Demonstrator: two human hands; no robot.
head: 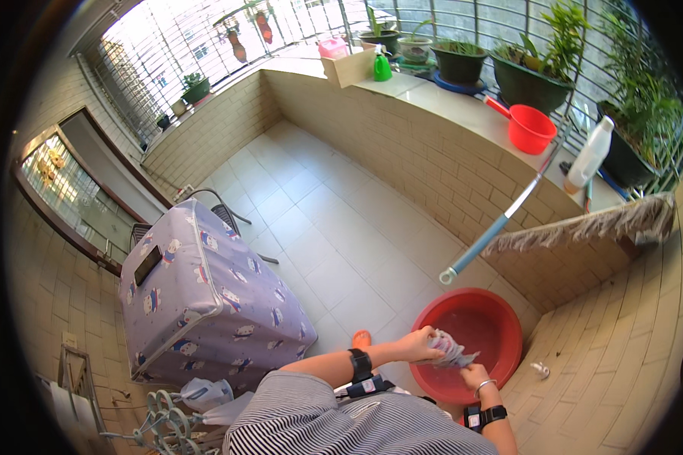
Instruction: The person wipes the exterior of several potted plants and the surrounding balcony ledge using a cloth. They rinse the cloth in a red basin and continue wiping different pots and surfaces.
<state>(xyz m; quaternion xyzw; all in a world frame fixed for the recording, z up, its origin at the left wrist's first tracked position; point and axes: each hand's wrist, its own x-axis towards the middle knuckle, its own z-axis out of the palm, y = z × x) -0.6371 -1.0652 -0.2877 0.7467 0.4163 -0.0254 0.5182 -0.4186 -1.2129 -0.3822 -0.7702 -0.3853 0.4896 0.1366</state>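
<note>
A bunched, twisted cloth (448, 348) hangs between my two hands, over a large red plastic basin (509, 318) on the floor. My left hand (418, 345) grips the thicker end of the cloth. Lower and to the right, my right hand (476, 375) is closed on its narrower end. The cloth is pale with pink and grey patches. Some water seems to lie in the basin, though its depth is hard to tell.
A washing machine under a purple patterned cover (245, 296) stands at my left. A mop (478, 250) leans across the ledge at right. The ledge holds a red dipper (532, 128), a white bottle (591, 153), a green spray bottle (382, 68) and potted plants (532, 74).
</note>
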